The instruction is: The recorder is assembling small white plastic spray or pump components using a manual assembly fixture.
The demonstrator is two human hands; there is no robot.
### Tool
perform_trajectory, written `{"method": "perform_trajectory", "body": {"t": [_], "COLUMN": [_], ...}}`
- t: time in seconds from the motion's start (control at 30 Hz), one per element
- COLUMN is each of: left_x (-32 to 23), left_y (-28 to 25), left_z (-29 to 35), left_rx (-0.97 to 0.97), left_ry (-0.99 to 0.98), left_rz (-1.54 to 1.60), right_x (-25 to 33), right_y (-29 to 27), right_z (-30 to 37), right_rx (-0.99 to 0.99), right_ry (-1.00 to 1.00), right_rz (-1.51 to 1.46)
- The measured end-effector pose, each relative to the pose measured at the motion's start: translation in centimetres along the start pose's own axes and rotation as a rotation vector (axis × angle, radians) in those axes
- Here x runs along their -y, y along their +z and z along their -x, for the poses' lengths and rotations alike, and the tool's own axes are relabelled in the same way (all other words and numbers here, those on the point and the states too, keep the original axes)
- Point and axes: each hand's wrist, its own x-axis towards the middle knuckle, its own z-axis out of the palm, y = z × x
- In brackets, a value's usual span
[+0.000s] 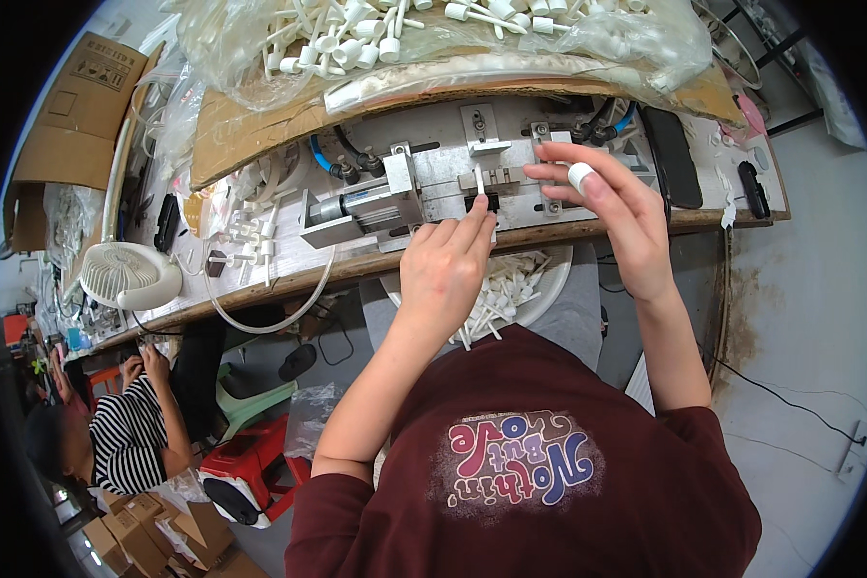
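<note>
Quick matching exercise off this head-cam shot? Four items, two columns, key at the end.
Column 1
1. Left hand
2. Right hand
3. Fan
4. Phone

Column 2
A. White with a round grille, left of the metal fixture
B. White cap in its grip, between thumb and fingers
C. Black, lying on the bench, right of the fixture
D. Index fingertip at the white stem on the fixture

Pairs: 1-D, 2-B, 3-A, 4-C
</note>
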Motion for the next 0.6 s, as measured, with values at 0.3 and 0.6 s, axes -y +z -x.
{"method": "perform_trajectory", "body": {"t": [0.3, 0.6], "left_x": [0.3, 3.6], "left_y": [0.1, -5.5], "left_z": [-1.3, -9.9], "left_rx": [0.026, -0.308], "left_ry": [-0.006, -0.05], "left_rz": [-0.006, 0.256], "right_x": [-1.2, -5.1], "right_y": [-0.1, 1.0], "right_z": [1.4, 2.1], "right_rx": [0.0, 0.075], "right_ry": [-0.177, -0.543], "right_rz": [0.514, 1.003]}}
